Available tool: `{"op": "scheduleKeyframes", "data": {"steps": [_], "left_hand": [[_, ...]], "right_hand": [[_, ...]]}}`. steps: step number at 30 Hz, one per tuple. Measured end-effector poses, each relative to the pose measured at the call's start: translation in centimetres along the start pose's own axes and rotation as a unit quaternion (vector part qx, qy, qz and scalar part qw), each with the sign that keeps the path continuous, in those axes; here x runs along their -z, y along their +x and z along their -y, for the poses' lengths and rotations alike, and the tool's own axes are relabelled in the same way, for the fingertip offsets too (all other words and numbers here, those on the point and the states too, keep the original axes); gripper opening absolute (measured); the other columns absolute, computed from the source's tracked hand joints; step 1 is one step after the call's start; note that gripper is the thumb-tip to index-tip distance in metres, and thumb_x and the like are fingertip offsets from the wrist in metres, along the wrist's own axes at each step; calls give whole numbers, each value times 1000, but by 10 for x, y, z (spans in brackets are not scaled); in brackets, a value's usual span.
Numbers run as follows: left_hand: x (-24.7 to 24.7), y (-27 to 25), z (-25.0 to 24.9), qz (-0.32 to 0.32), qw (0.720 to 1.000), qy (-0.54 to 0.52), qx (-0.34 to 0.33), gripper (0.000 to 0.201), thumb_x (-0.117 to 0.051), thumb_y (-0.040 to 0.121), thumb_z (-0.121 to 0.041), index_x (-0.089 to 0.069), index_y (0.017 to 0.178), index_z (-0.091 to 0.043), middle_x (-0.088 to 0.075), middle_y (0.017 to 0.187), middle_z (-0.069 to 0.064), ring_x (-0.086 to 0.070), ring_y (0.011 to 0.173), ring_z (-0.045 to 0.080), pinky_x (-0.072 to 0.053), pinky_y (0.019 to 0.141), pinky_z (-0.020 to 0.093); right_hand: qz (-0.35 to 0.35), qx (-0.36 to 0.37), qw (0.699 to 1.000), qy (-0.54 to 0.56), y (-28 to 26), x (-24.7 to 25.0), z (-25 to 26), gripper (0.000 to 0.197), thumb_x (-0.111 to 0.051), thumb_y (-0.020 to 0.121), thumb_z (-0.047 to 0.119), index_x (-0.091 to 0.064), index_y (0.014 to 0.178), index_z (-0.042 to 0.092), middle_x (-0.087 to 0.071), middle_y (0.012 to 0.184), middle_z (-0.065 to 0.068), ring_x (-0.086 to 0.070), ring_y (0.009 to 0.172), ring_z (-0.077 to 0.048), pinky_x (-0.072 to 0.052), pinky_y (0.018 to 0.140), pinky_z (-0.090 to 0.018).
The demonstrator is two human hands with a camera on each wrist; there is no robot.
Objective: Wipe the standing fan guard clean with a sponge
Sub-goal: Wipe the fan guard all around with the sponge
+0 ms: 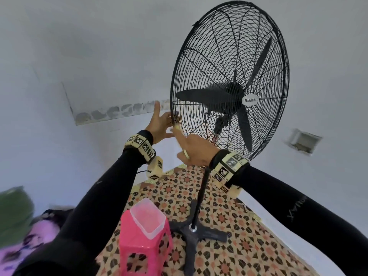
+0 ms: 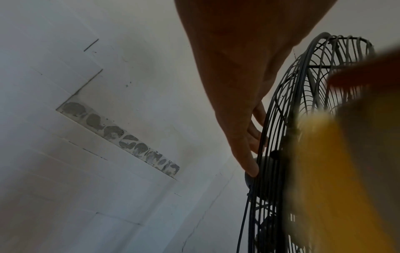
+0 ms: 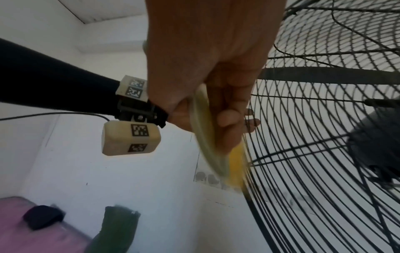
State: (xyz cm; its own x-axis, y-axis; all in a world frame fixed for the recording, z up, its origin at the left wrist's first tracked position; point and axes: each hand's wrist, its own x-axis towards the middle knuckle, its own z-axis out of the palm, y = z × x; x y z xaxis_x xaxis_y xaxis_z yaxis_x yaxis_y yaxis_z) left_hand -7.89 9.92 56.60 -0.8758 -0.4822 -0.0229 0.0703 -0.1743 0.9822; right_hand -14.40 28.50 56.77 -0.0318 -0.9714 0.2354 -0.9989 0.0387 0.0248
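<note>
The wiping looks under way but far from finished: the sponge [image 3: 211, 137] sits against the lower-left edge of the fan guard [image 1: 229, 76], just inside the outer rim, and most of the wire face above and to the right of the hub has no hand near it; whether any wires are already clean cannot be told, since dust does not show on the black mesh. The right hand [image 1: 196, 149] has its fingers curled round the sponge, thumb on one face and fingers on the other, pressing its yellow side to the wires; motion blur smears the sponge in both wrist views. The left hand [image 1: 161, 124] lies mostly straight-fingered along the guard's left rim, its fingertips [image 2: 252, 168] touching the outer ring, apparently steadying the fan rather than gripping it. The fan stands on its cross base on the patterned floor [image 1: 239, 226], with a clear tub [image 1: 148, 218] on a pink stool [image 1: 143, 251] just beside the base
</note>
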Motion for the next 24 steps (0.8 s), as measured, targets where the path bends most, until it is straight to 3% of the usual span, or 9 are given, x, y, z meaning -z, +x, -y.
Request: {"op": "scheduleKeyframes", "data": {"steps": [2, 7, 10, 12, 15, 17, 18, 21, 24], "left_hand": [[-1, -1, 0, -4, 1000, 3, -1, 103, -1, 85, -89, -52, 145, -23, -59, 143, 4, -50, 136, 21, -47, 96, 50], [-2, -2, 4, 33, 999, 6, -12, 104, -10, 76, -97, -52, 143, -30, -59, 145, 3, -50, 139, 24, -42, 108, 62], [-5, -2, 1, -5, 1000, 4, -5, 102, -3, 83, -91, -52, 142, -24, -61, 140, 3, -53, 132, 20, -42, 108, 58], [-3, 0, 1, -16, 1000, 7, -3, 105, -3, 84, -90, -51, 146, -21, -60, 142, 6, -52, 134, 22, -40, 110, 59], [-1, 1, 4, -13, 1000, -1, -3, 105, -7, 83, -92, -50, 146, -20, -56, 145, 16, -53, 136, 27, -42, 109, 62], [-3, 2, 6, -27, 1000, -4, -9, 100, -6, 88, -87, -50, 146, -20, -57, 144, 15, -53, 135, 26, -45, 106, 59], [-6, 1, 7, -35, 999, -8, -13, 97, -5, 90, -85, -51, 145, -20, -58, 144, 13, -52, 134, 25, -46, 103, 57], [-15, 4, 8, -60, 998, -19, -24, 91, -6, 93, -82, -54, 142, -21, -60, 141, 8, -53, 131, 24, -47, 96, 51], [-22, 4, 6, -101, 994, -13, -30, 85, -6, 95, -80, -54, 138, -24, -61, 138, 5, -55, 127, 19, -43, 101, 52]], "right_hand": [[4, 6, 1000, -1, -4, 2, -2, 72, -54, 97, 23, -18, 157, 7, -47, 63, -2, -42, 51, -14, -34, 47, -30], [-180, -1, 974, 140, 16, 26, -7, 88, -60, 92, 13, -7, 162, 13, -49, 53, 7, -45, 40, -5, -35, 40, -18], [-67, -6, 994, 91, 11, 16, -8, 70, -59, 93, 19, -25, 154, 12, -50, 60, 1, -46, 47, -10, -39, 47, -26], [-18, 14, 997, 75, 2, 9, -10, 49, -58, 96, 20, -43, 142, 11, -46, 64, 5, -41, 51, -6, -33, 49, -24], [-195, 42, 967, 158, 2, 11, -21, 15, -54, 99, 16, -63, 111, 12, -61, 70, 3, -51, 51, -5, -36, 47, -19], [-299, 29, 937, 178, 7, 10, -31, 12, -52, 99, 11, -64, 97, 10, -65, 72, -1, -54, 51, -12, -39, 47, -22], [-307, 22, 935, 178, 6, 4, -35, 12, -52, 99, 8, -63, 93, 9, -65, 69, -3, -53, 49, -14, -38, 46, -22], [-226, 17, 962, 153, -17, -33, -44, 12, -56, 94, 6, -58, 83, 9, -59, 57, -3, -45, 39, -8, -27, 36, -18], [-177, -4, 966, 191, -37, -49, -47, 20, -56, 89, 8, -54, 71, 17, -49, 50, 11, -35, 36, 1, -25, 41, -12]]}}
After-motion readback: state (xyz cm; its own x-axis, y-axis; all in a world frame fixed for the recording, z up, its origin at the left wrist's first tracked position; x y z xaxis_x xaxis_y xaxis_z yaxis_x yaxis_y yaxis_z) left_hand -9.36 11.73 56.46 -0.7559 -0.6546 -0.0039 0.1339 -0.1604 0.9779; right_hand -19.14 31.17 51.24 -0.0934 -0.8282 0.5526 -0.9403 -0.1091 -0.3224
